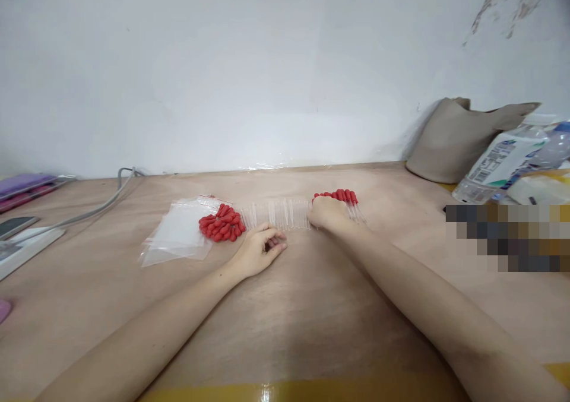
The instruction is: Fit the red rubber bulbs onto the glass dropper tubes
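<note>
A row of thin clear tubes [276, 214] lies side by side on the table. To their left is a pile of red rubber bulbs [221, 224], partly on flat clear plastic bags [178, 233]. At the right end, several droppers [350, 196], clear tubes with red bulbs on top, lie together. My left hand [262, 250] rests at the near edge of the tube row, fingers loosely curled and thumb apart, holding nothing visible. My right hand [328, 212] is closed between the bare tubes and the droppers. Its fingertips, and whatever they grip, are hidden.
A white wall rises behind the table. At the right stand a grey-brown container [454, 143] and a labelled plastic bottle [501, 158], beside a pixelated patch. On the left lie a grey cable [95, 206], a phone-like dark object [16, 227] and purple packs [27, 183].
</note>
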A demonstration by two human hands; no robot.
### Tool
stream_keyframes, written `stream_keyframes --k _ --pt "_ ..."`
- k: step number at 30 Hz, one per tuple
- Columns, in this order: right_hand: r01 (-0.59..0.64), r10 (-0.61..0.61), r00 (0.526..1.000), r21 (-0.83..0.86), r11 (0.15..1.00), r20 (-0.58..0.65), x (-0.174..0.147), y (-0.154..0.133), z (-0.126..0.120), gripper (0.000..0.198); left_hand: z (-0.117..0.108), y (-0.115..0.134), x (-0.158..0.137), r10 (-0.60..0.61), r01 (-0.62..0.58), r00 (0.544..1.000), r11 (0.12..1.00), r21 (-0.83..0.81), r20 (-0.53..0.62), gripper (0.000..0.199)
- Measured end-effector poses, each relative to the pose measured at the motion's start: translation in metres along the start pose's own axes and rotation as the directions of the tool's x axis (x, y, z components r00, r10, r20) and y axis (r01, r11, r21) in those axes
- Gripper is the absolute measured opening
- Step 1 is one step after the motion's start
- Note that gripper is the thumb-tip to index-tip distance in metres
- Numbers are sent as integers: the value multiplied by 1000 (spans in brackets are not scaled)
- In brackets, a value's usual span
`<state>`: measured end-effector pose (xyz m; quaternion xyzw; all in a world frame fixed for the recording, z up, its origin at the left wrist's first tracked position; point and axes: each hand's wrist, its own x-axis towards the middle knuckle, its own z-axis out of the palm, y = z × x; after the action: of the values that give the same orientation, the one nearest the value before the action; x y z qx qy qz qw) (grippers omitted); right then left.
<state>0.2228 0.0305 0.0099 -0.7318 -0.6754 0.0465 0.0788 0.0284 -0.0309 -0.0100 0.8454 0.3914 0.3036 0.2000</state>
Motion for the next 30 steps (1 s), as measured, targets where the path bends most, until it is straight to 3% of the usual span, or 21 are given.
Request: stream_keyframes --k 7,10,15,17,19,23,27,30 --pt "21 -21 1000 -11 1000 -15 -11 -6 -3 21 3 1 -4 57 -55 997 997 53 -49 16" --pt "121 -124 988 -37 992 -96 -30 0 -5 27 -2 3 -3 70 -51 986 991 127 -149 16" --pt "478 -474 860 -26 878 -188 -59 22 5 24 -49 -9 15 -8 132 937 934 332 -348 27" --pt "601 -576 781 42 798 -239 -64 32 15 25 -75 -25 24 -53 219 919 893 394 -390 19" --pt "681 -622 709 95 726 -332 -64 38 25 27 -97 -45 32 -140 306 918 846 437 -371 21" --pt "761 -670 621 111 639 -407 -58 42 38 31 -119 -77 44 -408 449 890 700 555 -206 25" --pt "769 -660 618 151 622 -427 -53 42 41 30 -117 -84 55 -527 497 835 600 627 -159 31" --pt "765 -643 627 192 615 -440 -53 43 41 28 -112 -81 59 -566 520 810 575 632 -152 30"
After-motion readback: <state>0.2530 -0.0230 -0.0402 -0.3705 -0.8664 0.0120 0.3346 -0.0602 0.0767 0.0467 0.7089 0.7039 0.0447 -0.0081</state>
